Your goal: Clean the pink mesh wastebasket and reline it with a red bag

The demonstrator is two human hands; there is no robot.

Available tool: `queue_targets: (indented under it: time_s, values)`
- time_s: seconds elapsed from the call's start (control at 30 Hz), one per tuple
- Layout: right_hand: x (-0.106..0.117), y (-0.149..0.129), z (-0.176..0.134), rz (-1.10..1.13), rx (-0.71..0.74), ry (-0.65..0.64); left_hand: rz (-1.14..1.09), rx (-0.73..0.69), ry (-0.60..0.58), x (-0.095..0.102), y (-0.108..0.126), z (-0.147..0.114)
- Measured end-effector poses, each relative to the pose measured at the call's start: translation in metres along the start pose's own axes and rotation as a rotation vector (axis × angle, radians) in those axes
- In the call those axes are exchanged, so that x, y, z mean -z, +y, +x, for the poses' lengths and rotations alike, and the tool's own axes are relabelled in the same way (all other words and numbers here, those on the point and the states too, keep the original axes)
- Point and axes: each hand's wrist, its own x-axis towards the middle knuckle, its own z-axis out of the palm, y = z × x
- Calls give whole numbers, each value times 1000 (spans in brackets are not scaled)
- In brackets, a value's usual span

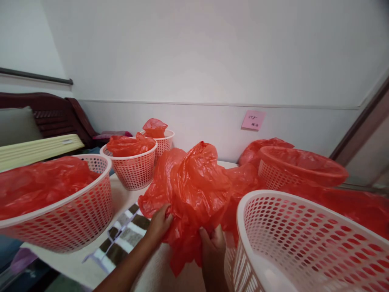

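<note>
A crumpled, translucent red plastic bag (pixel 197 182) billows up in front of me, over the middle of the table. My left hand (pixel 159 223) pinches its lower left side. At its lower right, my right hand (pixel 212 247) grips the film between thumb and fingers. The loose end of the bag hangs down between both hands. Close to my right hand stands a white perforated plastic basket (pixel 273 198), its inside bare where I can see it. Behind the bag, more red film spreads to the right; I cannot tell where one piece ends.
Left stand several white baskets (pixel 106 182) holding red bags. At the right, a basket (pixel 304 166) has red film over its rim. A checked cloth (pixel 121 235) lies on the table (pixel 75 267). A pink note (pixel 253 120) sticks to the wall. A dark wooden headboard (pixel 48 111) is far left.
</note>
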Motion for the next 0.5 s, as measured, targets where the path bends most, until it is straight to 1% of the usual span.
queue_targets:
  time_s: [0.07,0.17,0.3,0.33,0.4,0.5]
  values:
    - [1,4,4,-65,38,-11,-35,-11,-24,-4,-2,-21]
    - [3,12,12,-198,58,-35,-88,-19,-53,-7,-5,-46]
    - [1,21,19,-344,59,-100,-139,-15,-56,-5,-4,-68]
    - [-1,23,20,-388,62,-98,-151,-21,-78,-3,-1,-72]
    - [-3,27,21,-477,77,-69,-176,-20,-165,3,7,-76]
    - [-3,33,25,-502,78,-32,-246,27,-308,22,23,-75]
